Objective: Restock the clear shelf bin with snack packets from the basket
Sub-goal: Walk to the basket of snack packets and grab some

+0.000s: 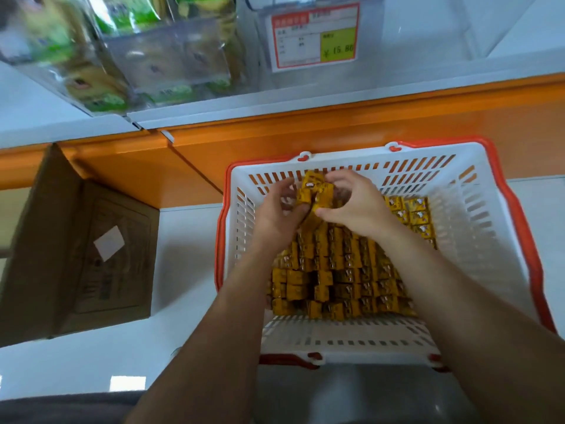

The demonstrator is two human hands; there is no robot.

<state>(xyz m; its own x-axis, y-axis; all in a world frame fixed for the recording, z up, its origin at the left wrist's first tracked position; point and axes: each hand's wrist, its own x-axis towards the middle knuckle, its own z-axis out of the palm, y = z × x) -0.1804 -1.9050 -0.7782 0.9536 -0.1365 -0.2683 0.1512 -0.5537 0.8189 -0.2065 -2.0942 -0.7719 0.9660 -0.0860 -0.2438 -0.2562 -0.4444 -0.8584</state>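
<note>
A small bunch of yellow snack packets (316, 191) was held just above the far end of the basket (477, 228), pinched from both sides. The left hand (276, 211) had its fingers curled round the bunch's left edge, and the right hand (356, 206) closed on it from the right, thumb beneath and fingers arched over the top. How many packets were in the bunch could not be told, since the fingers covered most of them and the print was too small to read.

Below the hands, many more of the same yellow packets lay in packed rows across the basket's floor, partly hidden by both forearms. The basket was white slatted plastic with an orange-red rim, and its handles were folded down outside it.

The clear shelf bin (406, 41) stood well above and beyond the basket, cut off by the top edge of the frame. A red-bordered price label (315, 36) on its front showed 15.80, with the rest of the text blurred. What lay inside the bin was hard to make out through the glare.

To its left, a neighbouring bin (171, 53) held green packets (134, 16), smeared by motion blur. An orange ledge (305, 127) ran under the bins. Left of the basket, a cardboard box (82, 255) lay on the pale floor (183, 255) with a white label (109, 243) on its face.
</note>
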